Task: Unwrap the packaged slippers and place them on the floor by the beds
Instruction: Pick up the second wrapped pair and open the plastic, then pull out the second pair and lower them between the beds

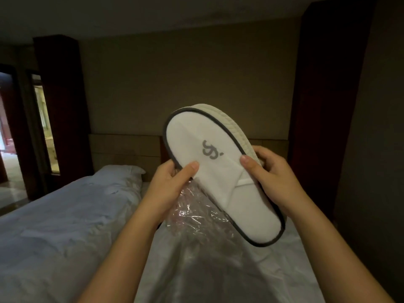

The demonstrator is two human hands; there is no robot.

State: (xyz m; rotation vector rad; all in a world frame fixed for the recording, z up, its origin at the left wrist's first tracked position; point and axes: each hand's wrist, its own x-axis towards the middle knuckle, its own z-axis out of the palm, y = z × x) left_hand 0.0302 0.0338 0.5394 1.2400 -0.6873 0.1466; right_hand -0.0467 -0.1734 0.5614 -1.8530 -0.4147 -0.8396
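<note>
Both hands, left hand (172, 180) and right hand (273, 178), gripped white slippers (218, 171) bearing an unreadable grey logo (211, 152), raised over the beds (65, 226), plastic wrap (192, 213) hanging at 7 o'clock.

A white pillow (119, 171) lies at the head of the rumpled left bed (65, 226), below a tan headboard (124, 149). Dark red wall panels (62, 106) stand at left and right. An open doorway (8, 132) glows at far left.

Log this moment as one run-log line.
stage: unwrapping | left hand: grip on slippers and plastic wrap | right hand: grip on slippers | over beds, not yet on floor
</note>
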